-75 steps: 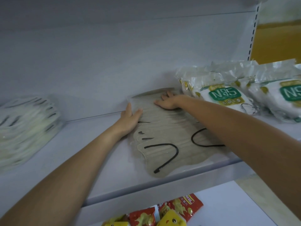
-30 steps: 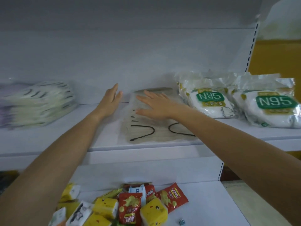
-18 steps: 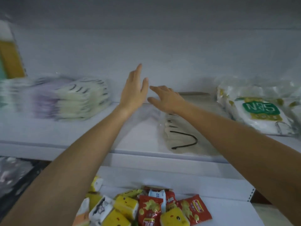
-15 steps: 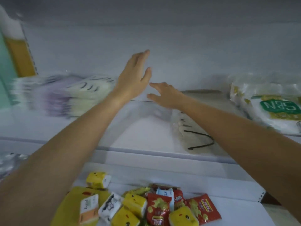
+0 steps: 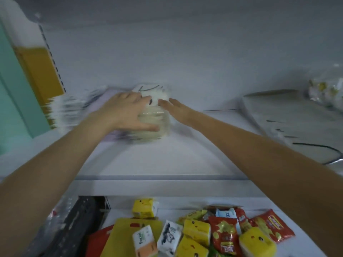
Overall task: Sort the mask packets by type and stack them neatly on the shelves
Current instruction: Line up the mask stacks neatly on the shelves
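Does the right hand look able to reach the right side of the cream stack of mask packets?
Probably yes. The right hand, fingers straight, is right beside the cream stack of mask packets, with nothing between them; the left hand grips only its top and front.

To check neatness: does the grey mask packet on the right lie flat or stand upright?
Flat: the grey mask packet rests broad side down on the shelf.

— What can be read on the lower shelf (image 5: 306, 243)?
— "Focal" is printed in green on a white-and-orange tissue pack (image 5: 143, 241) at the near edge; "ZE" is seen on a pale blue packet (image 5: 225, 215) farther right
— And on the mask packets (image 5: 163, 117)?
— Nothing is made out; the print is blurred
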{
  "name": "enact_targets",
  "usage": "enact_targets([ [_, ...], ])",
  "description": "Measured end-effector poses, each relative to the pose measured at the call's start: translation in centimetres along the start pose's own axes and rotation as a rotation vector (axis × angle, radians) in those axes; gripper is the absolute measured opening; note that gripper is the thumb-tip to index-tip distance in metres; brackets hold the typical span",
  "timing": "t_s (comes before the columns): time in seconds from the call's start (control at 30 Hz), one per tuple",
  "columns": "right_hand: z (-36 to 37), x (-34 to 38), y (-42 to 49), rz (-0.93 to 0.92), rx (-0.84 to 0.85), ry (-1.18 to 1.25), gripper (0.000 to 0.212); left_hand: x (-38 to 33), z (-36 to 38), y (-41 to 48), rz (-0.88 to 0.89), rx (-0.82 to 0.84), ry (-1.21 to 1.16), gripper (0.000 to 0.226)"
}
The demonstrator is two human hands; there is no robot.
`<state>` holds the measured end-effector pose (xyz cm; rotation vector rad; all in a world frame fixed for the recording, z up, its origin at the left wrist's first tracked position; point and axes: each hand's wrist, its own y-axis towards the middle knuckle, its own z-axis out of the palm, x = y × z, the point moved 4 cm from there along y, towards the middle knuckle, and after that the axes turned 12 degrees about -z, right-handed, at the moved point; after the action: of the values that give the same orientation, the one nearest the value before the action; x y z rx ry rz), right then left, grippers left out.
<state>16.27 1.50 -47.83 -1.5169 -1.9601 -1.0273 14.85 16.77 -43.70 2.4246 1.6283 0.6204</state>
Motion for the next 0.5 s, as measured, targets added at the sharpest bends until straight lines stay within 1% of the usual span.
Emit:
enact_targets([
  [0.07,0.9,0.6,0.3,0.035,-0.026,0.113,0.108,0.6,0.7,-0.3,0.052,-0.008,0.049,0.117],
  [0.17,1.3,1.3,0.5,0.051,-0.088,0.228,0.104,0.9,1.1,-0.2,0.099,0.012,0.082,0.107],
  [0.23,1.4,0.8,0.4,0.088,-0.127,0.254,0.114,0.9,1.1,-0.1,0.117,0.019,0.111,0.108],
  [0.3,1.2,0.0,0.5,0.139,-0.143,0.222,0.121,0.8,1.0,0.0,0.142,0.011,0.128,0.106],
  [0.37,1.1,-0.3,0.7,0.168,-0.118,0.217,0.123,0.5,1.0,0.0,0.168,0.008,0.135,0.102],
  [0.5,1.6,-0.2,1.1,0.165,-0.087,0.381,0.114,-0.1,1.1,0.4,0.203,-0.014,0.147,0.093],
])
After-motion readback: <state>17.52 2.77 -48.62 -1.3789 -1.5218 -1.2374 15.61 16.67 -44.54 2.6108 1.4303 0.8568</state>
